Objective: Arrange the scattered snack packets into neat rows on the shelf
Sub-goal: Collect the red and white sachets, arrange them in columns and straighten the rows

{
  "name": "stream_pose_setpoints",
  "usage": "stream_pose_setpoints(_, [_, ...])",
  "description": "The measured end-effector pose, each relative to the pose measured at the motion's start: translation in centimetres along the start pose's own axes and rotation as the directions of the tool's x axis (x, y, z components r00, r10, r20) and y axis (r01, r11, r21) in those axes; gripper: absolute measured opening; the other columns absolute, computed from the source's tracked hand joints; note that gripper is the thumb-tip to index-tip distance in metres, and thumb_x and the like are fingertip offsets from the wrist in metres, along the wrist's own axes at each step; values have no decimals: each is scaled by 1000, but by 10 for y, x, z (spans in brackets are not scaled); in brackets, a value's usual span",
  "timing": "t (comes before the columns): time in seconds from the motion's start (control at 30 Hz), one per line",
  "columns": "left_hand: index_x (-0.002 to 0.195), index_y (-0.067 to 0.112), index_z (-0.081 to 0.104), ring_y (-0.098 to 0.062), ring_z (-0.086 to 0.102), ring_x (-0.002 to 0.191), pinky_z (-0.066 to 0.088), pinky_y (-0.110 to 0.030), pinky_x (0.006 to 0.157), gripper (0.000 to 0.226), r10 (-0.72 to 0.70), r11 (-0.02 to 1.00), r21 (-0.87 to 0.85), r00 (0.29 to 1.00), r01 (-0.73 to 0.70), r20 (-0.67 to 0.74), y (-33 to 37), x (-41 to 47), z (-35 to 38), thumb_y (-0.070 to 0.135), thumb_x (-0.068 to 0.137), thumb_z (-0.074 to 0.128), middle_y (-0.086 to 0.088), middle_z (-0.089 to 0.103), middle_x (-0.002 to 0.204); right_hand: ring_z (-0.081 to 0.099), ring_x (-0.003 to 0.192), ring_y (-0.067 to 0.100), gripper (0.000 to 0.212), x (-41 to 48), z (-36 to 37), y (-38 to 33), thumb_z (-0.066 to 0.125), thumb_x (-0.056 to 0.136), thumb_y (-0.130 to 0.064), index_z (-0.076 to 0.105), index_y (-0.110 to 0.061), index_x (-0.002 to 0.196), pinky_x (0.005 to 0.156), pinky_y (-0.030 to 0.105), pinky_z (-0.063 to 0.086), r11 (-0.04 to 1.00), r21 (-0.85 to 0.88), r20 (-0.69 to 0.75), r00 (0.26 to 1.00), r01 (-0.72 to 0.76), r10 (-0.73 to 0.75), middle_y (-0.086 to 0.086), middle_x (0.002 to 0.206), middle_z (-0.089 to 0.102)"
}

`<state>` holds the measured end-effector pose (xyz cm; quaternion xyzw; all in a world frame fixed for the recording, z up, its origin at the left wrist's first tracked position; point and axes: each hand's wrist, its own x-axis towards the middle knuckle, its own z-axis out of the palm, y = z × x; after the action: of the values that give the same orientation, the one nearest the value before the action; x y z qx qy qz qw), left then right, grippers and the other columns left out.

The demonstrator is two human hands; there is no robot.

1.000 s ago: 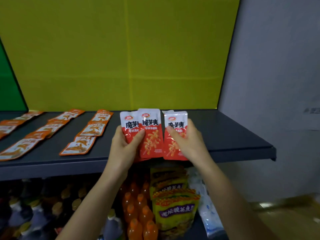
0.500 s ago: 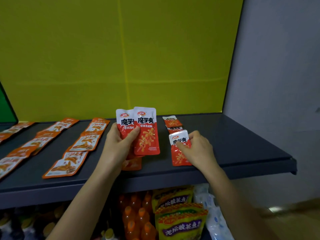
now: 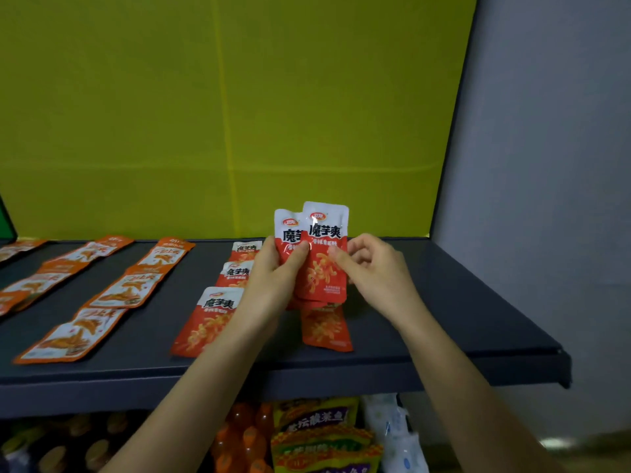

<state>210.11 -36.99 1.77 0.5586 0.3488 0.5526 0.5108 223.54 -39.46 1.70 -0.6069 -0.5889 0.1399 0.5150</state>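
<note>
Head view, looking down at a dark grey shelf (image 3: 461, 319) with a yellow back panel (image 3: 239, 114) behind it.

Just right of the picture's centre, the left hand (image 3: 273, 278) grips a fanned bundle of red packets (image 3: 290, 233) upright above the shelf, thumb across the front and fingers curled behind. The right hand (image 3: 375, 268), at 3 o'clock from the bundle, pinches the right edge of the front packet (image 3: 326, 264), with its thumb on the face.

At 9 o'clock from the bundle, 3 red packets lie flat on the shelf in a line running front to back. The nearest red packet (image 3: 208, 322) is the largest in view. At 6 o'clock from the bundle, 1 lone red packet (image 3: 326, 327) lies flat near the shelf's front edge.

Further out at 9 o'clock, orange packets (image 3: 129, 288) lie in rows that run front to back, reaching the left edge of the picture.

At 6 o'clock, under the shelf, there are orange drink bottles (image 3: 246, 435), yellow and purple bags (image 3: 317, 425) and a white bag (image 3: 392, 431).

A grey wall (image 3: 546, 165) fills the 3 o'clock side.
</note>
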Motion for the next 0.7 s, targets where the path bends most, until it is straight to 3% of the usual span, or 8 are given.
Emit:
stream_pose_setpoints(0.1, [98, 17, 53, -8, 65, 74, 57, -28, 66, 7, -40, 998, -39, 999, 40, -4, 3, 8, 19, 18, 96, 46, -2, 66, 93, 62, 69, 17, 20, 21, -18, 10, 66, 84, -30, 53, -22, 71, 67, 32, 48, 985, 172, 52, 999, -7, -1, 3, 72, 66])
stream_pose_setpoints(0.2, [98, 14, 52, -3, 65, 50, 51, -18, 43, 8, -94, 994, -66, 994, 90, -59, 11, 20, 23, 17, 97, 44, 2, 66, 73, 61, 53, 0, 19, 55, -44, 29, 64, 86, -19, 52, -19, 72, 56, 16, 47, 958, 283, 6, 999, -52, 52, -1, 69, 62])
stream_pose_setpoints(0.27, [88, 17, 53, -9, 65, 52, 51, -21, 47, 12, -139, 990, -28, 985, 136, -103, 15, 28, 21, 17, 96, 45, 2, 64, 71, 60, 50, -6, 21, 82, -55, 53, 65, 86, -18, 51, -19, 69, 57, 16, 47, 960, 253, -45, 990, -119, 134, 0, 71, 62])
stream_pose_setpoints(0.37, [77, 20, 50, -15, 56, 65, 43, -27, 55, 18, -200, 978, 31, 966, 208, -166, 13, 35, 18, 16, 94, 44, -3, 58, 78, 67, 89, 21, 25, 113, -54, 98, 68, 83, -27, 51, -23, 65, 81, 33, 49, 961, 13, -99, 956, -276, 276, 8, 92, 68])
stream_pose_setpoints(0.43, [78, 19, 50, -15, 55, 66, 40, -27, 54, 17, -234, 967, 69, 960, 247, -157, 10, 34, 18, 16, 94, 44, -3, 57, 78, 62, 104, 30, 16, 121, -48, 119, 65, 83, -32, 62, -20, 72, 87, 36, 47, 929, -163, -85, 942, -333, 323, 10, 106, 69])
stream_pose_setpoints(0.57, [105, 11, 55, -15, 57, 71, 43, -28, 57, 14, -252, 959, 99, 960, 264, -125, 2, 35, 18, 14, 94, 46, -4, 61, 83, 58, 109, 33, 32, 130, -41, 136, 54, 88, -40, 70, -18, 106, 84, 34, 46, 827, -435, -88, 931, -355, 353, 12, 117, 65])
stream_pose_setpoints(0.63, [108, 11, 53, -15, 59, 74, 45, -28, 62, 14, -248, 960, 105, 963, 259, -108, 1, 35, 20, 12, 95, 47, -4, 62, 85, 57, 111, 35, 35, 132, -39, 138, 51, 91, -39, 67, -12, 107, 85, 35, 45, 789, -511, -104, 936, -341, 337, 15, 119, 63])
stream_pose_setpoints(0.7, [102, 13, 53, -14, 60, 76, 47, -27, 65, 9, -251, 960, 105, 965, 258, -81, 1, 32, 23, 14, 95, 47, -3, 64, 87, 58, 107, 35, 35, 134, -35, 142, 49, 91, -39, 65, -8, 95, 78, 34, 44, 762, -575, -94, 949, -298, 300, 17, 114, 64])
